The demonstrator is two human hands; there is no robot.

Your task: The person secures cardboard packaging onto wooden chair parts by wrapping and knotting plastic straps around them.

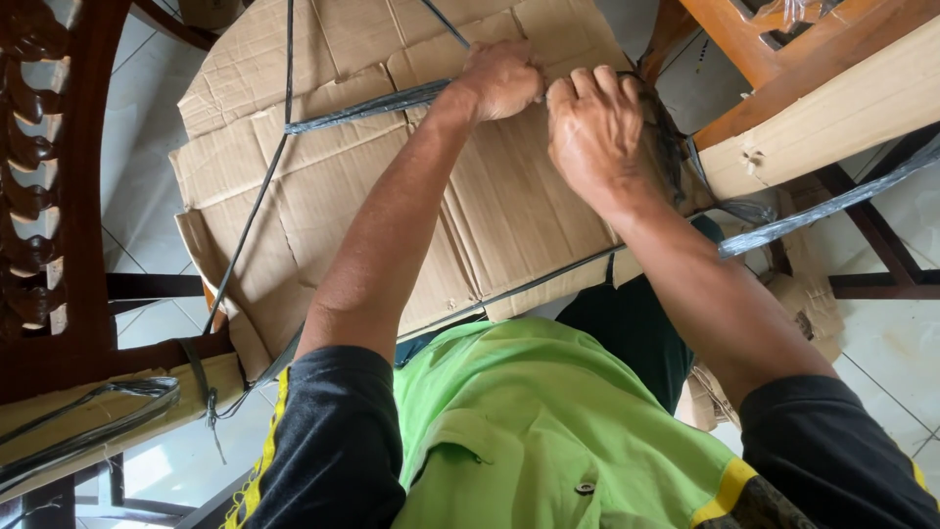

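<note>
Both hands meet atop a cardboard-wrapped bundle (pixel 392 186): left hand (pixel 501 78) fisted on a dark strap (pixel 362 106) running leftward, right hand (pixel 594 127) curled, its grasp hidden. Neither hand is nearer; both touch the strap's end.

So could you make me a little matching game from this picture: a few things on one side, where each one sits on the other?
Things:
1. creased brown cardboard sheet
2. dark plastic strap
3. carved dark wooden frame
4. bright green shirt

Places:
A. far left edge
B. bottom, nearest the camera
C. centre, under both hands
D. stretched across the cardboard, at the left hand

Pairs: 1-C, 2-D, 3-A, 4-B
</note>
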